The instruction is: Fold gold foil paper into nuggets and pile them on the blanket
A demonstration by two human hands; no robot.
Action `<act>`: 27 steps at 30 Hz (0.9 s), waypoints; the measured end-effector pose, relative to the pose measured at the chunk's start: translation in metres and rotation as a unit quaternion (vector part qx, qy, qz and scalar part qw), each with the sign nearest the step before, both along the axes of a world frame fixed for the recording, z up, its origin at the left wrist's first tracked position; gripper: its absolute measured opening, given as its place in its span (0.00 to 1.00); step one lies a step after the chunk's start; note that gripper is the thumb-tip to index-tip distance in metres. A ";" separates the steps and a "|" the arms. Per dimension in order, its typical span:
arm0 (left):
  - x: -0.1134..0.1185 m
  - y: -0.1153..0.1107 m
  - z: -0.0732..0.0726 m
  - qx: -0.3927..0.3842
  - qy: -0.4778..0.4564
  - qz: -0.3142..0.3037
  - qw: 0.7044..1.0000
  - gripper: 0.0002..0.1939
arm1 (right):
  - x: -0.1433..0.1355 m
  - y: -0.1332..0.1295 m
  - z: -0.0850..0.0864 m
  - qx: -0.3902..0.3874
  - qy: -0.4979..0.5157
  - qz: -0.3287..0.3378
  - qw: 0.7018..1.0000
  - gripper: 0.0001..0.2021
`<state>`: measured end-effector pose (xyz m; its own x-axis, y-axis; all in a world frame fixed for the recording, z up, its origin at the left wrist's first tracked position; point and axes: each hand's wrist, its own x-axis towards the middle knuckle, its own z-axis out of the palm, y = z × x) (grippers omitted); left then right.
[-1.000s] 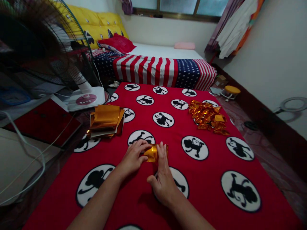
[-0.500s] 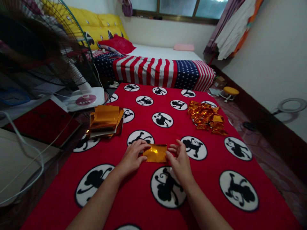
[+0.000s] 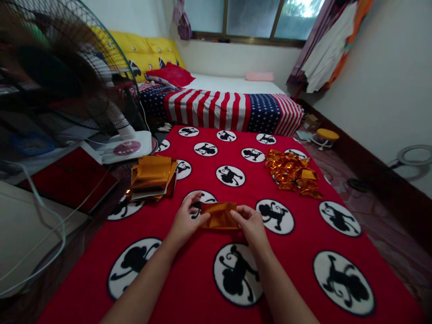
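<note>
A folded piece of gold foil paper (image 3: 219, 216) lies low over the red cloth, between my two hands, with its upper part bent up. My left hand (image 3: 185, 218) holds its left end; the thumb presses on the foil's face, and the other fingers curl beside the edge. At the right end, my right hand (image 3: 249, 222) pinches the foil between thumb and fingers. To the left lies a stack of gold foil sheets (image 3: 151, 173). A heap of folded gold foil pieces (image 3: 286, 168) rests on the right.
The red cloth (image 3: 182, 274) with monkey prints covers the work surface. A fan (image 3: 130, 146) stands at the left, near a red board (image 3: 72, 173) and a white cable (image 3: 50, 211). Beyond is a bed (image 3: 216, 108); a yellow stool (image 3: 327, 135) stands at the right.
The foil paper, flat and bright before, is now bent up along its far side. My right fingers have closed onto its right end. The view has tilted slightly upward.
</note>
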<state>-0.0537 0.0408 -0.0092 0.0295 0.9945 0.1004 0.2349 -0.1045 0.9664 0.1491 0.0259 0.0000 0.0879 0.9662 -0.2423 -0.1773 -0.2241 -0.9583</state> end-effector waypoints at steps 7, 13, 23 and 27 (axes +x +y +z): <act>0.017 0.016 0.005 -0.131 -0.156 0.015 0.979 0.21 | -0.005 0.007 -0.007 0.068 0.008 -0.015 0.998 0.14; 0.020 0.013 -0.001 -0.102 -0.161 0.052 0.980 0.19 | -0.005 0.006 -0.015 0.087 -0.016 -0.039 0.995 0.14; 0.017 0.010 0.000 -0.089 -0.162 0.061 0.981 0.16 | -0.003 0.003 -0.020 0.104 -0.053 -0.051 0.992 0.12; 0.017 0.009 0.000 -0.075 -0.138 0.079 0.985 0.15 | -0.004 0.002 -0.019 0.104 -0.064 -0.047 0.991 0.10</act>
<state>-0.0366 0.0495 -0.0096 -0.1347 0.9888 -0.0644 -0.0362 0.0600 0.9975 0.1452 0.0275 -0.0194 0.1981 0.9800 -0.0193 -0.0615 -0.0072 -0.9981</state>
